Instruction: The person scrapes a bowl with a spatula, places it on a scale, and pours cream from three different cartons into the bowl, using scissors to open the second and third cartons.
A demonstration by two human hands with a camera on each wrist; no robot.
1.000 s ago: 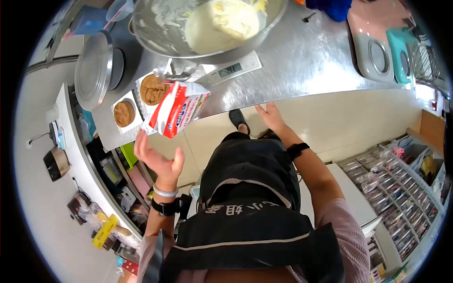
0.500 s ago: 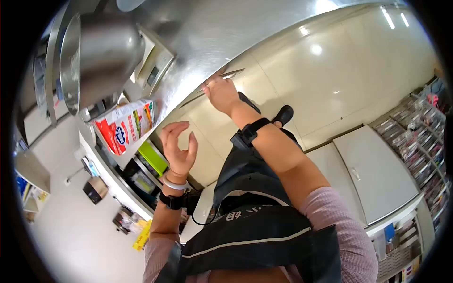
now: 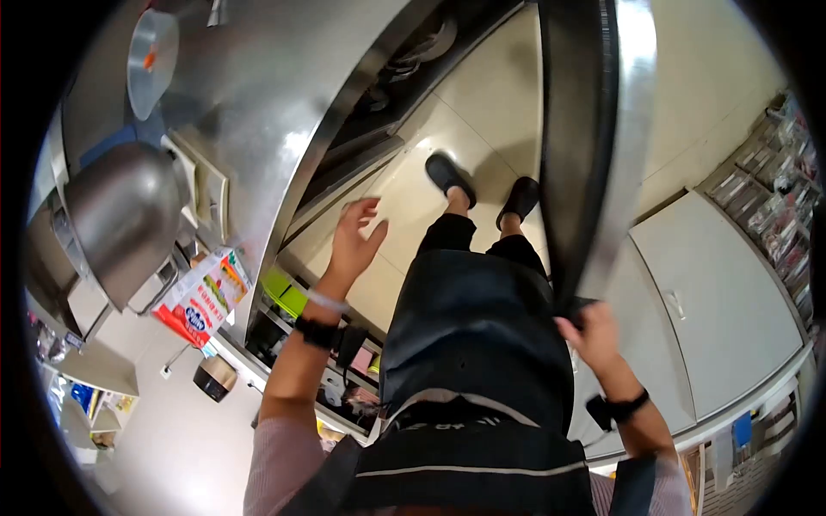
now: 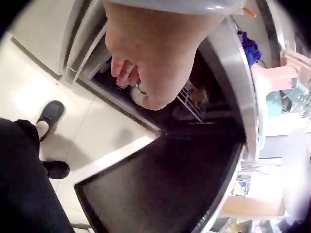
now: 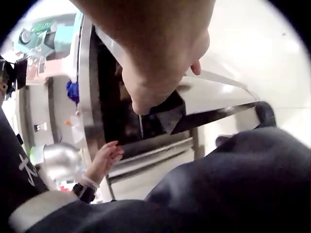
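Observation:
A tall door (image 3: 581, 155) with a steel edge stands swung out from beneath the counter, beyond the person's lap. At its near end is the right hand (image 3: 595, 335), fingers bent at the door's edge and partly hidden. The left hand (image 3: 354, 245) hangs in the air near the counter edge, holding nothing, thumb apart from loosely bent fingers. Behind the door the dark cabinet inside (image 4: 209, 104) shows a wire rack (image 4: 190, 108) in the left wrist view. In the right wrist view the right hand (image 5: 155, 82) covers part of the door.
On the steel counter (image 3: 258, 86) stand a large metal bowl (image 3: 129, 215), a scale (image 3: 211, 193) and a red-and-white carton (image 3: 206, 297) near the corner. Two feet in dark shoes (image 3: 447, 176) are on the tiled floor. A white cabinet (image 3: 714, 301) is at the right.
The door has swung out from the counter. The right hand has moved from the counter edge toward the body's right side. The left hand has shifted slightly right and up; the view has turned.

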